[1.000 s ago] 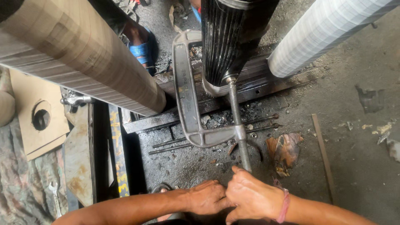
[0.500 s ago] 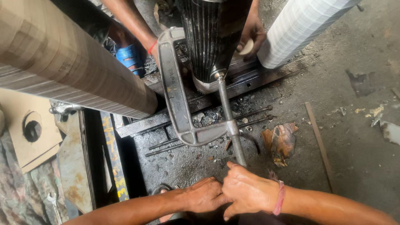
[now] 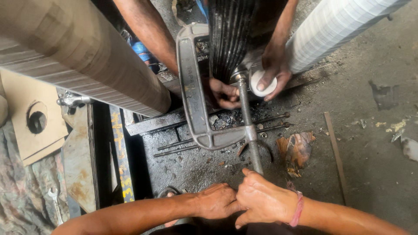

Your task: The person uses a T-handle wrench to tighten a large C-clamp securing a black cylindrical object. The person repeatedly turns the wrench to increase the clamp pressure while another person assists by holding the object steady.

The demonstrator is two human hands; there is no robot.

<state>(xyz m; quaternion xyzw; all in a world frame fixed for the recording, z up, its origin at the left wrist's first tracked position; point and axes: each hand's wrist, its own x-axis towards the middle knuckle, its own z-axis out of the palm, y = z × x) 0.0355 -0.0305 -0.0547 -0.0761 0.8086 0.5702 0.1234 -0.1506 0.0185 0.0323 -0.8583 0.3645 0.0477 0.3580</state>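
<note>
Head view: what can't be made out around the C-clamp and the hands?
- Lower end of the C-clamp screw: hidden under the person's left hand and right hand; any handle or grip unseen.
- Ribbed black cylinder: top cut off by the frame edge.
- Where the screw tip meets the cylinder: covered by a co-worker's hands.
- White round piece: partly hidden by the co-worker's fingers.

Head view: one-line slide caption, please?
Both hands grip the handle end of a large grey metal C-clamp squeezing a black ribbed cylinder.
</note>
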